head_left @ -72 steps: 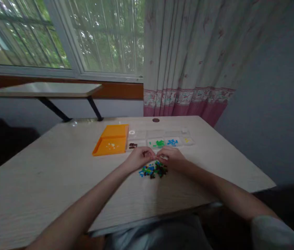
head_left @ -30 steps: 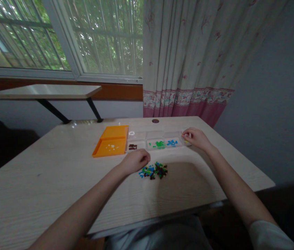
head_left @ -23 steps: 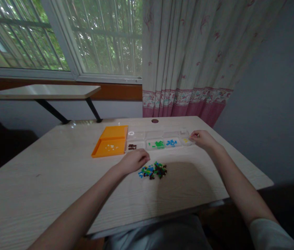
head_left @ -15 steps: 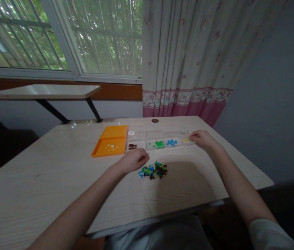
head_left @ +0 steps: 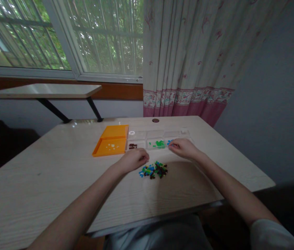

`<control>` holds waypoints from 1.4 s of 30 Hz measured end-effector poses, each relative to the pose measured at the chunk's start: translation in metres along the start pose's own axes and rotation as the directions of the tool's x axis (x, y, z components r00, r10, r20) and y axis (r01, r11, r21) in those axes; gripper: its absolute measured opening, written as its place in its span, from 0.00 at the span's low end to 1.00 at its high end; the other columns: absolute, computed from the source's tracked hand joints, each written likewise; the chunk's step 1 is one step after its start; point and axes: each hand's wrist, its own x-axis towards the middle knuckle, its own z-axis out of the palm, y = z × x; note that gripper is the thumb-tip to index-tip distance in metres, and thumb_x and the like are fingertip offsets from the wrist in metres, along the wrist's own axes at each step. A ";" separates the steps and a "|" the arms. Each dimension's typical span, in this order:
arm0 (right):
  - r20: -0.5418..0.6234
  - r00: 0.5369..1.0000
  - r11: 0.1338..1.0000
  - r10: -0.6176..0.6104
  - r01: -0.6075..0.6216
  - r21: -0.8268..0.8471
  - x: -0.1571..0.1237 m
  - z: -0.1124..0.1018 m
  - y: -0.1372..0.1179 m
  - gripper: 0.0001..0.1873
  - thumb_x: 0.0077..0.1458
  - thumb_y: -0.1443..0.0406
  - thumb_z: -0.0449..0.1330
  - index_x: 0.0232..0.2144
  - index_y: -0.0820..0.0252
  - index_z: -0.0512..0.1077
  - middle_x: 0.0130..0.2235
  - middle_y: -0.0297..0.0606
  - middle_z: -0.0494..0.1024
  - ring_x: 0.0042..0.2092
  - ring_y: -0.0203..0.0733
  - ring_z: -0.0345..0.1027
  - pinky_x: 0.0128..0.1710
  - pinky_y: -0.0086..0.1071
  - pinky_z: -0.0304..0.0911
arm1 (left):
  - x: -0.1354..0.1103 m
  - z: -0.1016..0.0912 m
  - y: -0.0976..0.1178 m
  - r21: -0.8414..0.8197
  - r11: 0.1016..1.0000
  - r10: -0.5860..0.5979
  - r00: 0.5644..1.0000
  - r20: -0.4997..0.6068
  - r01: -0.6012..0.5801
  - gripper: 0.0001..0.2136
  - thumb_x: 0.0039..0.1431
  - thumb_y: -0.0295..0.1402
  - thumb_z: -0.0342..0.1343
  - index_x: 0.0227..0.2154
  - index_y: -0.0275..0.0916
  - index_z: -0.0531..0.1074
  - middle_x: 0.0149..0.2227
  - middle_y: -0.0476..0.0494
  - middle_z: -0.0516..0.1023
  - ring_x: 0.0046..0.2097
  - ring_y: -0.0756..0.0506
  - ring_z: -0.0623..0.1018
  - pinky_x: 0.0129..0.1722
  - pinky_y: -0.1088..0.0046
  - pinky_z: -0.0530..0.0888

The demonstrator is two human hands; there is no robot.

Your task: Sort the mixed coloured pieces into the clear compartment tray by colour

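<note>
My left hand [head_left: 134, 160] rests on the table with its fingers curled, just left of a mixed heap of small plastic pieces [head_left: 154, 170] in blue, green, yellow and dark brown. What it holds, if anything, is hidden. My right hand [head_left: 183, 148] hovers over the transparent box with blue pieces [head_left: 170, 142], its fingertips pinched together; nothing shows between them. Left of it, green pieces [head_left: 159, 143] lie in another transparent box. Brown pieces [head_left: 132, 146] fill part of the one beyond my left hand. My right hand covers the yellow pieces' box in part.
An open orange case [head_left: 101, 146] with several white pieces [head_left: 112, 146] stands left of the transparent boxes. A raised shelf [head_left: 48, 91] spans the table's back left. Behind the table [head_left: 66, 180] are a window and a curtain [head_left: 186, 62]; a wall lies right.
My right hand has moved left, from the yellow pieces at the far right box to above the blue ones. My left hand and the heap stay in place.
</note>
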 end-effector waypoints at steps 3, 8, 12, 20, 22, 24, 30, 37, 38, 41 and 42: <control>0.032 0.996 0.996 -0.088 0.088 -0.004 0.001 0.012 -0.024 0.08 0.51 0.65 0.54 0.31 0.59 0.73 0.24 0.32 0.72 0.26 0.32 0.63 0.27 0.24 0.53 | 0.000 0.000 0.005 0.036 0.999 0.001 1.000 -0.010 0.000 0.09 0.54 0.32 0.47 0.31 0.38 0.72 0.31 0.45 0.73 0.34 0.49 0.72 0.35 0.76 0.65; 0.075 0.988 0.990 -0.137 0.134 0.038 0.000 0.024 -0.040 0.06 0.50 0.66 0.56 0.30 0.58 0.73 0.25 0.31 0.73 0.26 0.32 0.64 0.27 0.23 0.54 | 0.000 -0.003 0.015 0.106 0.994 0.009 1.000 -0.022 -0.006 0.09 0.55 0.31 0.46 0.30 0.38 0.71 0.31 0.44 0.72 0.33 0.49 0.71 0.34 0.76 0.65; 0.080 0.986 0.989 -0.144 0.141 0.039 -0.001 0.025 -0.041 0.06 0.50 0.65 0.56 0.30 0.58 0.73 0.26 0.32 0.74 0.28 0.32 0.65 0.29 0.24 0.55 | -0.001 -0.004 0.018 0.141 0.990 0.000 1.000 -0.023 0.003 0.09 0.55 0.34 0.47 0.31 0.38 0.71 0.31 0.44 0.72 0.33 0.48 0.71 0.33 0.76 0.64; 0.036 0.985 0.985 -0.168 0.167 0.032 -0.001 0.031 -0.041 0.06 0.51 0.64 0.56 0.30 0.58 0.72 0.25 0.32 0.73 0.27 0.32 0.64 0.28 0.24 0.56 | 0.002 0.001 0.021 0.007 1.000 -0.024 0.997 -0.071 0.024 0.09 0.55 0.31 0.47 0.30 0.37 0.72 0.31 0.44 0.73 0.33 0.48 0.71 0.33 0.76 0.65; -0.013 0.982 0.981 -0.190 0.191 0.046 -0.002 0.035 -0.042 0.06 0.51 0.64 0.56 0.31 0.58 0.72 0.26 0.32 0.73 0.28 0.32 0.65 0.28 0.23 0.56 | 0.005 0.005 0.022 -0.147 0.988 -0.069 0.991 -0.113 0.052 0.09 0.55 0.32 0.48 0.31 0.36 0.73 0.31 0.44 0.74 0.34 0.49 0.71 0.33 0.76 0.65; -0.084 0.974 0.975 -0.210 0.215 0.054 -0.002 0.039 -0.043 0.07 0.52 0.63 0.55 0.32 0.58 0.72 0.26 0.32 0.73 0.28 0.31 0.65 0.28 0.23 0.56 | 0.008 0.010 0.022 -0.321 0.942 -0.145 0.981 -0.130 0.097 0.10 0.54 0.35 0.50 0.31 0.35 0.73 0.30 0.45 0.74 0.32 0.49 0.71 0.32 0.77 0.66; -0.246 0.926 0.955 -0.287 0.298 0.006 -0.001 0.043 -0.044 0.08 0.53 0.63 0.54 0.32 0.57 0.72 0.26 0.33 0.74 0.27 0.31 0.65 0.28 0.23 0.57 | 0.015 0.021 0.018 -0.655 0.739 -0.258 0.965 -0.055 0.160 0.15 0.49 0.40 0.53 0.29 0.30 0.73 0.24 0.47 0.73 0.26 0.52 0.68 0.25 0.78 0.63; -0.311 0.893 0.943 -0.326 0.329 -0.045 0.000 0.039 -0.048 0.07 0.53 0.64 0.53 0.30 0.58 0.72 0.24 0.32 0.74 0.26 0.31 0.65 0.27 0.23 0.57 | 0.017 0.020 0.020 -0.725 0.666 -0.297 0.954 -0.045 0.173 0.17 0.47 0.42 0.54 0.27 0.29 0.73 0.21 0.48 0.71 0.24 0.53 0.66 0.24 0.78 0.61; -0.317 0.890 0.942 -0.329 0.332 -0.044 0.000 0.038 -0.048 0.07 0.53 0.64 0.54 0.30 0.58 0.72 0.24 0.32 0.74 0.26 0.31 0.65 0.27 0.24 0.57 | 0.016 0.020 0.021 -0.720 0.673 -0.297 0.954 -0.052 0.170 0.17 0.47 0.42 0.54 0.27 0.29 0.73 0.21 0.47 0.71 0.24 0.53 0.66 0.24 0.78 0.61; -0.334 0.884 0.942 -0.327 0.334 -0.040 0.001 0.038 -0.049 0.06 0.52 0.65 0.54 0.29 0.58 0.71 0.24 0.32 0.74 0.26 0.31 0.66 0.27 0.24 0.57 | 0.016 0.021 0.020 -0.706 0.689 -0.288 0.956 -0.060 0.163 0.17 0.48 0.42 0.54 0.28 0.29 0.74 0.21 0.48 0.71 0.24 0.53 0.66 0.23 0.79 0.61; -0.338 0.882 0.942 -0.328 0.334 -0.039 0.000 0.037 -0.049 0.06 0.52 0.65 0.54 0.29 0.58 0.71 0.24 0.32 0.74 0.26 0.31 0.66 0.27 0.24 0.57 | 0.016 0.021 0.020 -0.702 0.693 -0.287 0.956 -0.060 0.164 0.17 0.48 0.42 0.54 0.27 0.29 0.74 0.21 0.48 0.71 0.23 0.53 0.65 0.23 0.79 0.61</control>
